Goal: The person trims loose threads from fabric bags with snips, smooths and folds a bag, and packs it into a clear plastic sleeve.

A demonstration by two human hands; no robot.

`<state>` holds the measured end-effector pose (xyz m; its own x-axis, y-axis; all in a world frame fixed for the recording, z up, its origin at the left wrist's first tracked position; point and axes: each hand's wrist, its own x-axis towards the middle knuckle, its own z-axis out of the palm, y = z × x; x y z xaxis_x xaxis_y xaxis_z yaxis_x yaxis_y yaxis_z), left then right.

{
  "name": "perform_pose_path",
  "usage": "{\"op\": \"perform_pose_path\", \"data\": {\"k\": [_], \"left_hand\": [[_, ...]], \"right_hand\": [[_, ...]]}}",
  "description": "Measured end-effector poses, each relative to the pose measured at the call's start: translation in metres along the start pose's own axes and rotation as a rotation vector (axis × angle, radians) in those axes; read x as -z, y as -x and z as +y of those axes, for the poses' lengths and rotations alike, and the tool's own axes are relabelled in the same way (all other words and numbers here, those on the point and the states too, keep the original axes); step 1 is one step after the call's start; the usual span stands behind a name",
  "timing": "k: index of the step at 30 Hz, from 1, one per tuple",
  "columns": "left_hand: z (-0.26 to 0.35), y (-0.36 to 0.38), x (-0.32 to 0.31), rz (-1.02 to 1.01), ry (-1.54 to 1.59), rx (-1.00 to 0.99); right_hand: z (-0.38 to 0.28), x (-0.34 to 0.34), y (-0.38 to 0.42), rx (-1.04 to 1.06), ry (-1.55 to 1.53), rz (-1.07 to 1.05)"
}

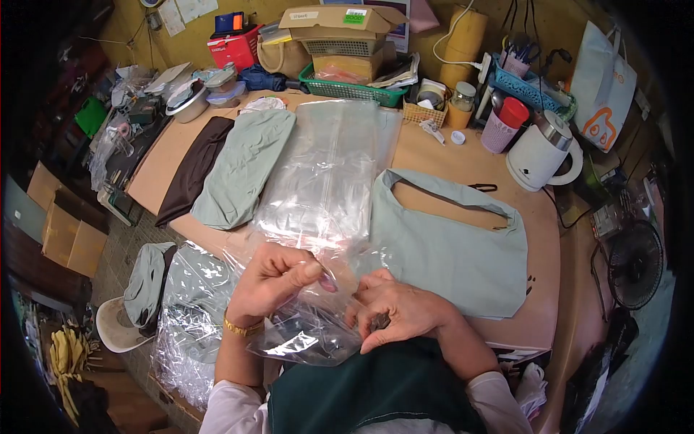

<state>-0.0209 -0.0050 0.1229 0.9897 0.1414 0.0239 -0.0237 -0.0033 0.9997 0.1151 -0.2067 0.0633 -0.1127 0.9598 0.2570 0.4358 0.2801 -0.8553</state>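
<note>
A clear plastic bag [311,329] hangs between my two hands, close to my body. My left hand [278,278], with a gold bracelet at the wrist, pinches its upper left part. The curled fingers of my right hand [394,311] hold its right side. Just beyond lies a stack of clear plastic bags [318,173], flat on the table. To the right of the stack is a light green cloth bag [463,253] with its handle loop pointing away from me. A folded green cloth piece [246,166] and a dark brown one [195,170] lie to the left.
Wrapped, shiny plastic packages [191,340] are at the lower left beside a stool [119,325]. Along the back stand a green basket [354,92], a white kettle [538,155] and a pink cup [499,130]. A black fan [635,264] is at the right.
</note>
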Motion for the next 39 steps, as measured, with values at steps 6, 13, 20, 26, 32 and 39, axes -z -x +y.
{"op": "perform_pose_path", "data": {"k": [6,13,20,26,32,39], "left_hand": [[0.007,0.008,-0.001,0.257,0.186,-0.256],[0.001,0.01,0.049,0.214,0.447,-0.498],[0.007,0.023,0.063,0.229,0.744,-0.573],[-0.013,0.018,0.05,0.15,0.635,-0.483],[-0.028,-0.003,0.027,-0.56,-0.25,0.359],[-0.016,-0.011,0.077,0.161,0.726,-0.348]], "right_hand": [[0.001,0.034,0.007,-0.206,0.11,-0.279],[-0.017,0.034,0.016,0.097,0.046,-0.207],[-0.004,0.024,0.026,-0.001,-0.073,0.125],[-0.006,0.044,0.059,-0.209,0.225,0.538],[0.005,0.046,0.112,0.252,-0.539,0.983],[-0.008,0.037,0.119,-0.664,0.084,-0.231]]}}
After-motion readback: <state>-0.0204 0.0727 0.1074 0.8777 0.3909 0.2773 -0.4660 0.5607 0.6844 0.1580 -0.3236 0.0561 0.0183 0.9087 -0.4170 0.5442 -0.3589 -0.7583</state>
